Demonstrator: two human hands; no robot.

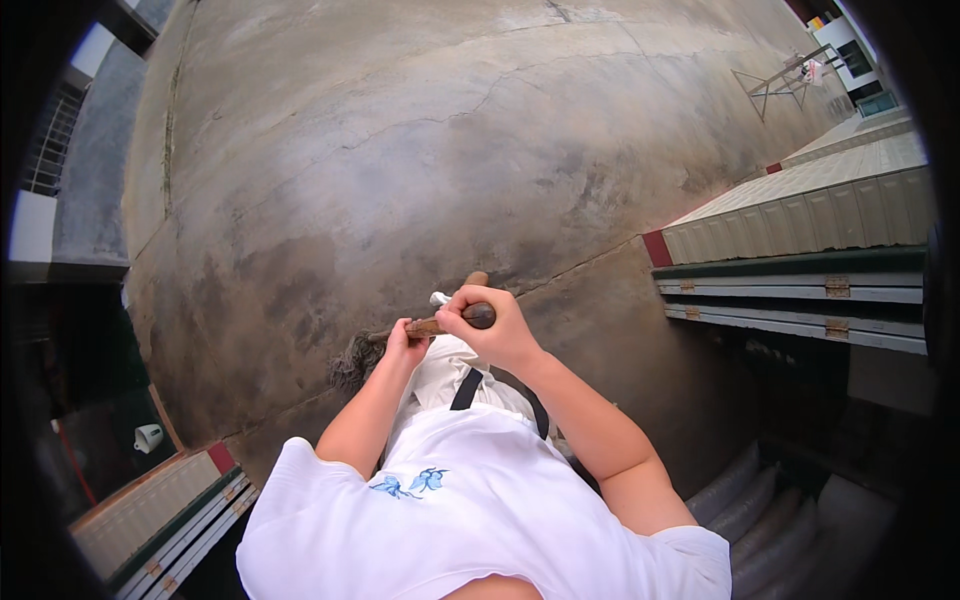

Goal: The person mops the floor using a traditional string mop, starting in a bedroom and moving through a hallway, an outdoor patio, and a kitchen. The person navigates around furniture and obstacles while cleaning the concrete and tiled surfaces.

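Head view, just below centre: from a grey shaggy bundle (355,364), the wooden stick (424,327) runs its long axis rightward and slightly up, my left hand (404,345) gripping its shaft, my right hand (509,330) wrapped round near its rounded end.

The handle (423,328) is brown, darker at its rounded end (482,316); the mop-like head (354,364) is dull grey. Blue butterfly-like motifs (428,480) pattern the white shirt (500,520), a strap (466,389) is black, trousers (432,378) are off-white, and the floor (400,170) is mottled grey-brown.
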